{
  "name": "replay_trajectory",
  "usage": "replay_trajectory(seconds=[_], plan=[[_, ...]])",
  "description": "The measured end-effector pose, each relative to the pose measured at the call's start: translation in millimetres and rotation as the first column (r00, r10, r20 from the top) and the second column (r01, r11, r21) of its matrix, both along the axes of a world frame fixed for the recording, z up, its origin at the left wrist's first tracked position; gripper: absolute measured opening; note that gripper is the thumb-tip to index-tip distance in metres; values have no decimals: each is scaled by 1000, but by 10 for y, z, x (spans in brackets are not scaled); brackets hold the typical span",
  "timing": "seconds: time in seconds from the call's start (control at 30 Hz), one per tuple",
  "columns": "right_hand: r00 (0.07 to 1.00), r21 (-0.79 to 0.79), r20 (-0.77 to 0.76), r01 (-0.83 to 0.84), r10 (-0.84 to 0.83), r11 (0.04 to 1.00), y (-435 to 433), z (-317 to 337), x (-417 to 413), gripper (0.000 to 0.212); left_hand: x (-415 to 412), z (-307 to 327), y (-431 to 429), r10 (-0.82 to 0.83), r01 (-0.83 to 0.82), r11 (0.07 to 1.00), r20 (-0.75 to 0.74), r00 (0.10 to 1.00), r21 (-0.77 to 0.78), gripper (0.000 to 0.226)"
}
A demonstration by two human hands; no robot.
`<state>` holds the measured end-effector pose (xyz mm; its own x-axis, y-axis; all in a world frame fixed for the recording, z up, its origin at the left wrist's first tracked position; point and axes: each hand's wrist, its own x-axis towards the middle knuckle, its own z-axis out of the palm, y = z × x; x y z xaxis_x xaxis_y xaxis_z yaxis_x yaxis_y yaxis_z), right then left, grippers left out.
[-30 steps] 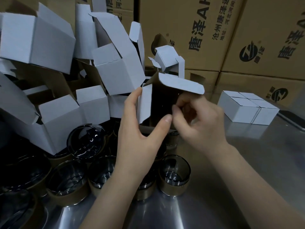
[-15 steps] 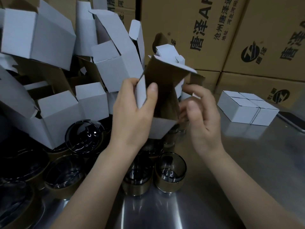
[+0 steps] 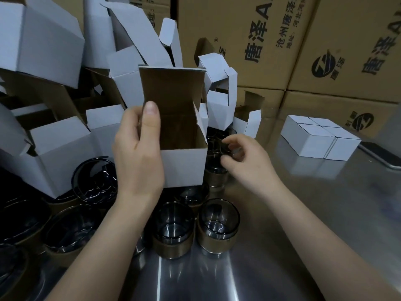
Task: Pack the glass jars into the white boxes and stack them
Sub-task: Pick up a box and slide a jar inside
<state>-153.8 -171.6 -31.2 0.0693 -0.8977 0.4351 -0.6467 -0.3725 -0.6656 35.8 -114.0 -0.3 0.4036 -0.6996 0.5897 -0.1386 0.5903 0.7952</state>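
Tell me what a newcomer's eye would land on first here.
First, the open white box held up at centre by the left hand, lid flap raised, brown inside empty. Next, the right hand reaching over a glass jar just right of it. Then the heap of empty boxes at left and four closed boxes at right.

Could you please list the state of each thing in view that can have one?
White cardboard box in the left hand: open, lid flap up, empty.
Left hand: gripping that box.
Right hand: fingers curled, reaching among the jars; hold unclear.
Smoky glass jars with tan bands: upright, unpacked.
Piled white boxes: open, unfilled.
Four white boxes on the metal table: closed, grouped.
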Motion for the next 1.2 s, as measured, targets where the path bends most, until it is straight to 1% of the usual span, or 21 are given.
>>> replay_trajectory(seconds=[0.07,0.13,0.33,0.57,0.63,0.73,0.8,0.87,1.0,1.1,1.2], plan=[[995,41,-96,-3,7,999,-20,-60,11,39,-20,-1,6,6,-6,1000,5,1000,-8,25],[987,66,-160,-11,21,998,-38,-121,27,49,-37,-20,6,-2,2,1000,12,1000,-11,22],[988,64,-150,-34,43,997,-48,-191,39,62,-87,-44,-7,-79,79,996,2,997,38,36],[1000,92,29,-3,0,996,-45,-167,35,64,-86,-72,-28,-100,99,991,3,995,89,41],[995,82,99,10,-18,997,-38,-136,21,61,-84,-83,-32,-96,96,990,1,995,105,42],[965,59,262,10,-25,998,-6,-47,-2,49,-78,-87,-36,-87,86,988,6,996,125,40],[918,43,396,-23,4,999,13,21,-18,43,-78,-87,-40,-86,84,987,8,996,139,36],[852,35,521,-72,43,997,35,81,-23,39,-78,-90,-44,-83,82,985,4,996,154,30],[717,-9,685,-167,127,986,82,171,-47,34,-78,-86,-44,-75,72,980,8,997,183,28],[565,-40,801,-276,196,960,110,224,-71,34,-85,-82,-37,-80,74,976,22,997,205,29],[420,-122,858,-396,297,910,136,274,-71,31,-98,-88,-23,-93,82,972,40,995,219,33]])
